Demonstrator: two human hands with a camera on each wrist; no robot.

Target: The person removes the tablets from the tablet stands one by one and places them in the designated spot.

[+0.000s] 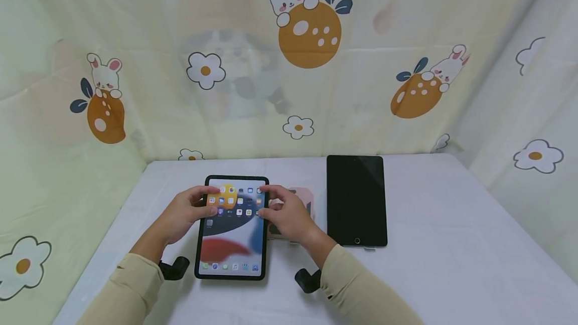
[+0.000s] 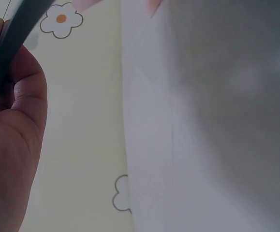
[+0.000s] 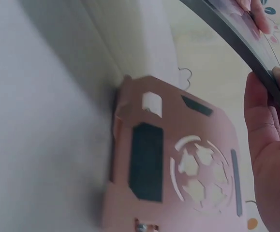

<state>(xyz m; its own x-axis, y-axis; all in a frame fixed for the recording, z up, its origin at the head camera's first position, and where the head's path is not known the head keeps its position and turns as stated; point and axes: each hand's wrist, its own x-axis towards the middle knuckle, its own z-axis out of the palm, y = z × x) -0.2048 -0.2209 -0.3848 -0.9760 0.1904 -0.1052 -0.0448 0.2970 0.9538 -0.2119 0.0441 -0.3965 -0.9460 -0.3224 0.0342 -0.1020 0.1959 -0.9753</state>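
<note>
so the biggest thing here is the curtain (image 1: 149,89) with bunnies and flowers, it hangs behind the table and wraps round both sides, closing it in on three sides, only the near side by the person is open. The table (image 1: 451,245) has a white cover, its back edge meets the curtain, and there's plenty of bare cloth on the right half and a strip at the far left. On it lies a dark tablet (image 1: 356,199), screen off, flat, just right of the hands with a small gap. The lit tablet (image 1: 232,234) sits left of centre, home screen showing; the wrist views show its top end lifted off the table while the near end looks to be down. The left hand (image 1: 182,214) grips its left edge, thumb on the glass, fingers curled underneath. The right hand (image 1: 286,214) grips the right edge the same way. Right under that hand, between the two tablets, is a pink case (image 3: 178,164) with cutouts lying flat on the cloth, mostly hidden from the head view, so that's the one thing crowding the right side. Each wrist has a small black mount, left one (image 1: 173,268) touching the table beside the tablet's near corner
</note>
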